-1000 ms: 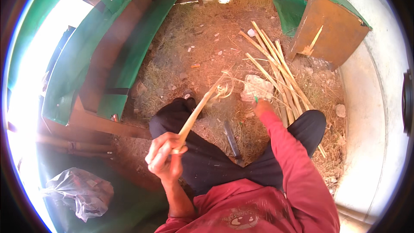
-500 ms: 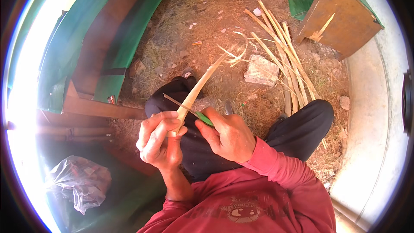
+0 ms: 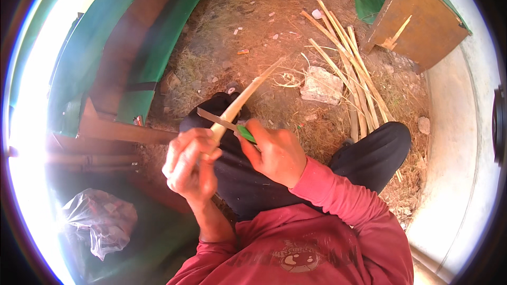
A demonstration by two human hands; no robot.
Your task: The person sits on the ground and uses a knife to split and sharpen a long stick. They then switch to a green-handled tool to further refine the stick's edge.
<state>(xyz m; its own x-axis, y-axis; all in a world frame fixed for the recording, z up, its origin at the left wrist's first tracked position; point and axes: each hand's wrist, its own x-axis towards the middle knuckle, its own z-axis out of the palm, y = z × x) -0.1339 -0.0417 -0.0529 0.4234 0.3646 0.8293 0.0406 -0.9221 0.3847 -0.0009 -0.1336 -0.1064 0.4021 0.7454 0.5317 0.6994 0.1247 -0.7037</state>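
**Shaving a bamboo strip: hand positions and surroundings**

I see the left hand (image 3: 191,164) closed around the lower end of a pale bamboo strip (image 3: 244,98), which rises away from the body and tilts to the right, its far tip over the dirt ground (image 3: 253,26). The right hand (image 3: 275,153) is closed on the green handle of a knife (image 3: 224,124); the grey blade lies across the strip just above the left fingers, pointing to the person's left.

In my judgement, the cut goes well if the blade stays at a shallow angle to the strip and travels away from the body, with the left thumb kept below the edge (the blade sits very close to those fingers). The strip should stay braced over the lap, above the black trousers (image 3: 364,158).

Surroundings:
- A bundle of long bamboo sticks (image 3: 351,68) lies on the ground ahead and to the right.
- A flat grey stone (image 3: 321,85) sits just beside that bundle, with curled shavings near it.
- Green-painted wooden benches (image 3: 132,37) stand to the left, and a brown wooden box (image 3: 422,26) at the upper right.
- A crumpled clear plastic bag (image 3: 97,221) lies at the lower left.

Nothing stands between blade and strip.
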